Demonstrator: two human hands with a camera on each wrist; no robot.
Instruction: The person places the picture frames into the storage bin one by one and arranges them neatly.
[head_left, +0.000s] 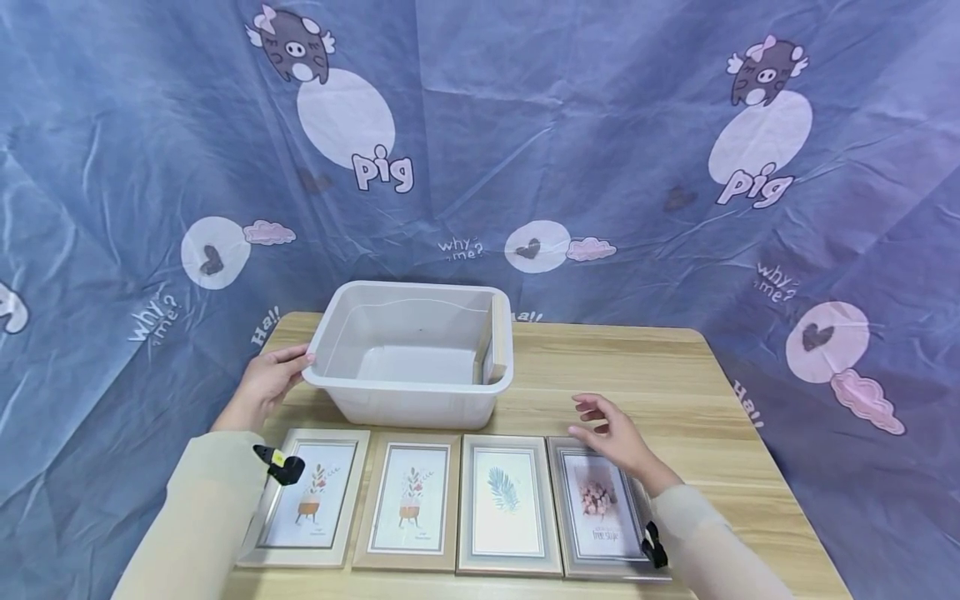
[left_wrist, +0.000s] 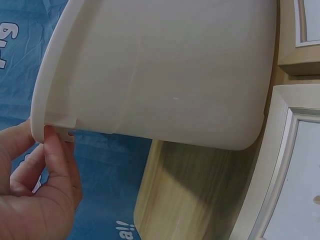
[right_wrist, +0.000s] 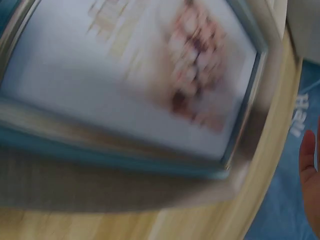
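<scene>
My left hand [head_left: 264, 385] grips the left end of the rim of a white plastic tub [head_left: 412, 408]. In the left wrist view, the thumb and fingers of this hand [left_wrist: 50, 175] pinch the rim's edge. One picture frame [head_left: 498, 337] stands on edge inside the tub, against its right wall. My right hand [head_left: 617, 437], holding nothing, hovers over the top of the rightmost picture frame [head_left: 603, 508], which shows pink flowers. Its fingers are loosely bent. The right wrist view has that flower frame [right_wrist: 200, 65] blurred, with part of the hand [right_wrist: 311, 175] at the edge.
Left of the flower frame lie a leaf-print frame [head_left: 508, 500] and two plant-print frames [head_left: 408, 500] [head_left: 307, 496], in a row along the front. All rest on a wooden table [head_left: 600, 358]. A blue printed cloth [head_left: 480, 167] hangs behind and around it.
</scene>
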